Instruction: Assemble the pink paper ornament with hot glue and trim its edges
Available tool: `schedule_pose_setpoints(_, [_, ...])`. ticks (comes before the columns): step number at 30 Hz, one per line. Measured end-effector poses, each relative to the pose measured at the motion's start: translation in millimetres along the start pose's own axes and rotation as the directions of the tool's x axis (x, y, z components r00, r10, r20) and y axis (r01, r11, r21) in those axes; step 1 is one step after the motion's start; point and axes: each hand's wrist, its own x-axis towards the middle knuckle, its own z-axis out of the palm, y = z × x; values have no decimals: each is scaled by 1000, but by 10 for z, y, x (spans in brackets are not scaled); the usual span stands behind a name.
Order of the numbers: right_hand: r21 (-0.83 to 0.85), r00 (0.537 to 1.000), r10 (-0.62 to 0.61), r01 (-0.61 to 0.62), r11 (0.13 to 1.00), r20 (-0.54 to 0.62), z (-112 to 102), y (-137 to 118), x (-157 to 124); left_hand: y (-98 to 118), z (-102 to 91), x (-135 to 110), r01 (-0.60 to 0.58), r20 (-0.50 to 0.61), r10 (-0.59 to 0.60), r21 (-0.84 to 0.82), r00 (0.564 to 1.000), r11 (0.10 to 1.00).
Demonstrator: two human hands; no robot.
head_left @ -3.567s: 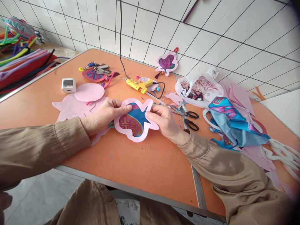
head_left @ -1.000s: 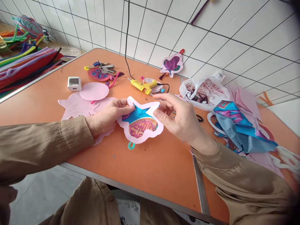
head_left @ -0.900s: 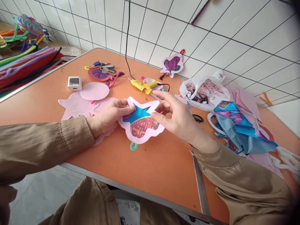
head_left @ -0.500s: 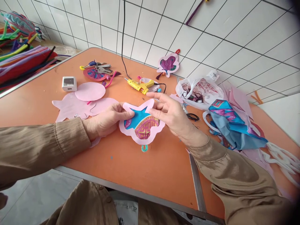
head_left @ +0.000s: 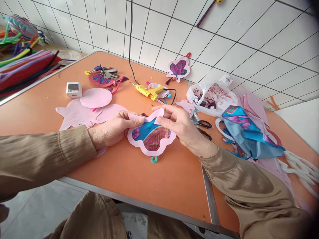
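Note:
Between my two hands is a pink butterfly-shaped ornament with a blue and magenta patterned fabric centre. A small teal loop sticks out from its near edge. My left hand pinches its left upper edge, thumb on top. My right hand grips the right upper edge, thumb on the front and fingers behind. A bit of dark red tassel shows behind the far edge. Beyond it lies a yellow hot glue gun with its cord.
Pink cut-out pieces and a white charger lie left; keys lie behind. To the right are scissors, a plastic bag and blue fabric. A similar ornament leans against the tiled wall.
The ornament has tilted, its upper edge coming slightly nearer. My right hand's fingers have closed in behind it, and the hand has moved a little left and down, uncovering more of the scissors.

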Motion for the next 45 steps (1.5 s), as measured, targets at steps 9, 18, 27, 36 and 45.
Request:
schedule_pose_setpoints(9, [97, 996, 52, -59, 993, 77, 33, -10, 6, 36, 31, -71, -72, 5, 73, 224, 997, 972])
schedule_pose_setpoints(18, [70, 993, 112, -116, 991, 47, 45, -43, -16, 62, -3, -82, -106, -185, 165, 291, 969, 951])
schedule_pose_setpoints(27, [-110, 998, 21, -14, 994, 66, 97, 1, -10, 49, -44, -25, -82, 71, 52, 545, 996, 834])
schedule_pose_setpoints(36, [-198, 996, 0, 17, 980, 84, 20, -63, -16, 6, -69, 10, -9, -71, 49, 481, 996, 877])
schedule_pose_setpoints(45, [-316, 990, -122, 91, 944, -78, 75, -36, -35, 50, 1, -9, 71, -60, -54, 332, 997, 941])
